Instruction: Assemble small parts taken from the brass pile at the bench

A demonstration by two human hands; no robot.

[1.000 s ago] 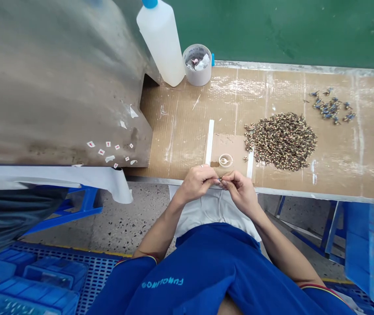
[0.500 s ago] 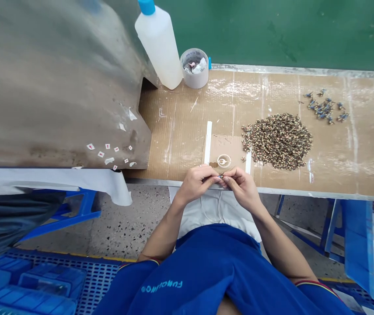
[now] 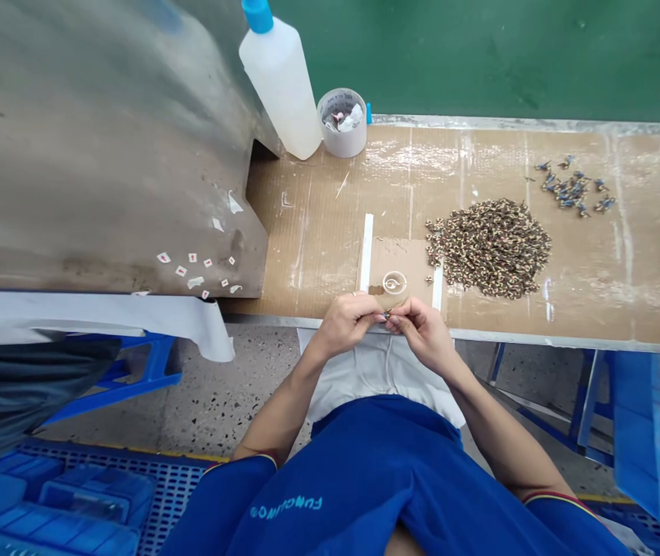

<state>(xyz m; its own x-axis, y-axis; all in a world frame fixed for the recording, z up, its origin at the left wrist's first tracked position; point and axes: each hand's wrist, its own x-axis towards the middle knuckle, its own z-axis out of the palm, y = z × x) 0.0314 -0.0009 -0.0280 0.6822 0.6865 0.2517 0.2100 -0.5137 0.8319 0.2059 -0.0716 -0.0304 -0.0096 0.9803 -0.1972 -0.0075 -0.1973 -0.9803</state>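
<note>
Right now the left hand (image 3: 348, 324) and right hand (image 3: 425, 336) pinch a tiny metal part (image 3: 388, 314) closed between them; a big speckled heap (image 3: 490, 249) remains, with only a small blue cluster (image 3: 573, 189) set apart beyond it.

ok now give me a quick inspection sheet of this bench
surface: brown cardboard-covered bench with a metal edge, glossy with tape
job's things: small metal part held above the bench edge; heap of speckled small parts; cluster of blue small parts
clutter: white plastic bottle with blue cap; tape roll holding white scraps
hands: left hand and right hand pinch the part together
cables: nothing seen
surroundings: green wall; grey metal panel with stuck labels; blue crates
</note>
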